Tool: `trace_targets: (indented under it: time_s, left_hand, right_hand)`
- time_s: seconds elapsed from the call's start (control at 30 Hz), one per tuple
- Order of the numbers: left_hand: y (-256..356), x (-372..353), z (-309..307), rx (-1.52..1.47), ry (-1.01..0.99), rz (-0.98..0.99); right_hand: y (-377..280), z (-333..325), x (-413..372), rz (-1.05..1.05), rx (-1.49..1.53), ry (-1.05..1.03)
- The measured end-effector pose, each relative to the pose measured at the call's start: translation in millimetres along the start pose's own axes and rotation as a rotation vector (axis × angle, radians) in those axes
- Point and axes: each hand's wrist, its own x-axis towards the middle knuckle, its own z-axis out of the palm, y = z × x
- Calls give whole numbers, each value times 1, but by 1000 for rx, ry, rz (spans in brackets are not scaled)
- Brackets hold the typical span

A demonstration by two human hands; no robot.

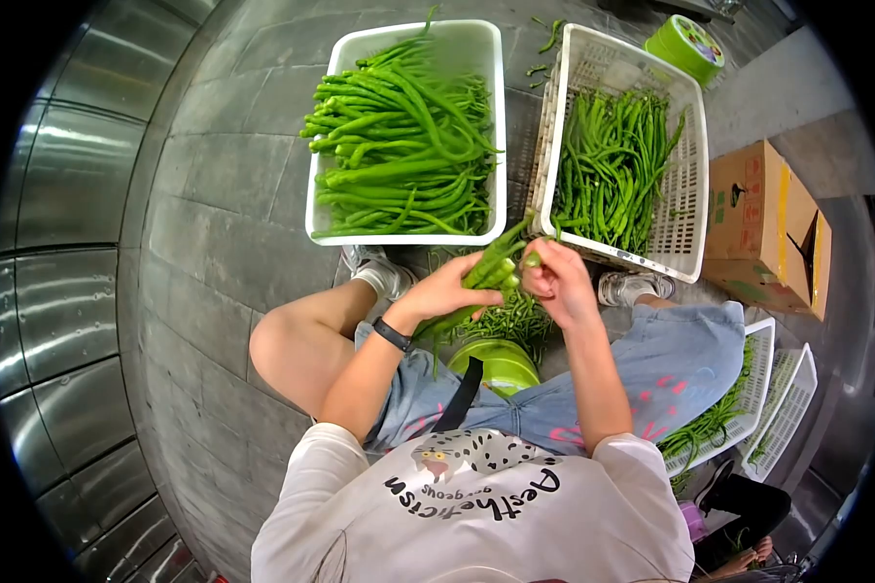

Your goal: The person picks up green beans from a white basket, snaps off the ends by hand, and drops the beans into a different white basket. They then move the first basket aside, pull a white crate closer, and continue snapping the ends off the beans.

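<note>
My left hand (pixel 451 289) is wrapped around a bunch of long green peppers (pixel 496 269), whose ends stick out past the thumb toward the right. Close beside it, my right hand (pixel 560 276) has its fingers curled in a pinch at a pepper's end (pixel 533 259). Just beyond both hands stands a white tub (pixel 315 209) heaped with long green peppers (pixel 399 126). Between my legs lies a pile of thin green stems (pixel 506 323), partly hidden behind my hands.
A white slotted crate (pixel 692 194) with thinner green peppers stands right of the tub. Beyond are a cardboard box (pixel 744 219) and a green round container (pixel 683 49). A lime-green round object (pixel 496 361) sits between my legs. Another person's leg (pixel 749 505) shows lower right, near more white baskets (pixel 763 364).
</note>
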Motion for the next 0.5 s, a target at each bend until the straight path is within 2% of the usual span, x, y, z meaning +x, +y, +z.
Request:
trace_targets:
  time_s: [0.1,0.17,0.23,0.3,0.33,0.37,0.5]
  left_hand:
    - [3,-3,-8,-101,131,0]
    - [-1,-3,-21,-250,213,83]
    - [8,-4,-27,-360,365,194]
    - [9,-3,-40,-436,476,244]
    - [15,-4,-40,-435,535,270]
    - [15,-7,-44,-439,538,248]
    - [14,-7,-45,-416,524,251]
  right_hand:
    - [-20,-4,-7,-157,-19,-39]
    - [-30,-5,-14,-185,-161,-7]
    - [-31,-13,-15,-66,-589,114]
    - [-17,-17,-7,6,-909,45]
    - [-2,-25,0,-26,-1209,62]
    - [11,-31,4,3,-1380,52]
    - [78,-75,27,231,-1528,-31]
